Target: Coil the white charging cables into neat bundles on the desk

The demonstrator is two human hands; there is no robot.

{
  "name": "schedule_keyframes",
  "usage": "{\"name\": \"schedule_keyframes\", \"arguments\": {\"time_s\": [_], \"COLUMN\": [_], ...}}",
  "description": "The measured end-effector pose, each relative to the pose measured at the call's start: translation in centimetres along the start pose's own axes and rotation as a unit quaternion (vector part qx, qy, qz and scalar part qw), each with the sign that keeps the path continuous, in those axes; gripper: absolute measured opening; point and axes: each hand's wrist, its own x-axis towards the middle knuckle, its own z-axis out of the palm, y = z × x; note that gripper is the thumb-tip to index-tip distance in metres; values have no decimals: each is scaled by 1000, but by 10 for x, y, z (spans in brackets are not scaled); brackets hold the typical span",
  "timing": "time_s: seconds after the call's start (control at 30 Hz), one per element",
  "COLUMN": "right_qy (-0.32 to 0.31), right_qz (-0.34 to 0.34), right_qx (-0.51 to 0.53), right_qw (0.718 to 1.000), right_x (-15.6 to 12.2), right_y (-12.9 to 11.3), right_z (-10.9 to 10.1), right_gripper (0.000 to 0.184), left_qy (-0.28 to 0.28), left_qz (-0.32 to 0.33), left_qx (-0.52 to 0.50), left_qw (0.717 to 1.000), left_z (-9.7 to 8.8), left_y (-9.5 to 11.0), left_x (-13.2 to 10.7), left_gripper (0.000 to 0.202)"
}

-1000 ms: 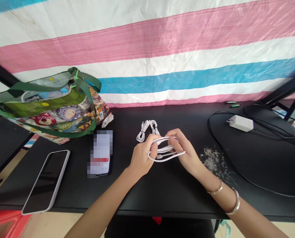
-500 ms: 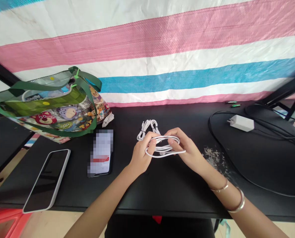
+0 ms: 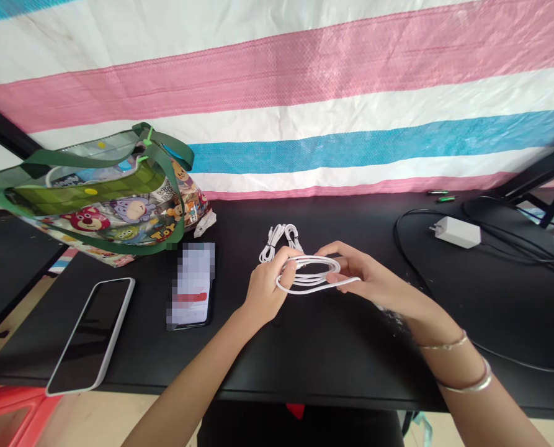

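Observation:
A white cable [image 3: 309, 288] is wound in loose oval loops just above the black table [image 3: 314, 354]. My left hand [image 3: 270, 282] grips the left end of the loops, thumb on top. At the other side my right hand [image 3: 367, 279] holds the cable between thumb and fingers, and a strand runs along its thumb. Behind the left hand lies a second white cable [image 3: 272, 242], bundled and fastened with dark ties. Part of that bundle is hidden by the left hand.
Left of my hands lie a phone with a lit screen [image 3: 193, 288] and a white-edged phone with a dark screen [image 3: 93, 335]. A green-handled cartoon bag [image 3: 113, 208] stands behind them. On the right are a white charger [image 3: 457, 232] and a black cord [image 3: 400, 239].
My right hand has shifted right and turned, drawing a strand of the cable outward. The left hand stays nearly in place on the loops.

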Motion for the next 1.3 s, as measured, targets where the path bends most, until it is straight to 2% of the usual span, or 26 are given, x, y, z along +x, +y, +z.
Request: {"name": "schedule_keyframes", "arguments": {"time_s": [0.2,0.33,0.57,0.77,0.93,1.07,1.3], "right_qy": [-36,-45,-2,-18,-20,5,110], "right_qz": [7,5,-10,-53,-54,-62,-85], "right_qx": [40,18,-5,-21,-43,-37,-15], "right_qw": [998,999,1000,998,997,997,990], "right_x": [-3,-6,-5,-6,-7,-5,-4], "right_y": [-3,-5,-5,-5,-7,-8,-7], "right_z": [-5,-6,-6,-8,-9,-7,3], "right_gripper": [38,39,46,36,29,36,39], "left_qy": [-5,-3,7,4,-2,-5,-11], "left_qz": [3,3,-7,-6,-5,-9,-1], "left_qx": [-8,-11,6,2,-12,-26,-19], "left_qw": [1000,1000,1000,1000,1000,1000,1000], "left_z": [-1,-3,-5,-5,-5,-4,-1], "left_y": [-1,-1,-3,-4,-3,-4,-5], "left_x": [1,2,2,3,3,3,3], "left_gripper": [34,33,31,29,31,32,28]}}
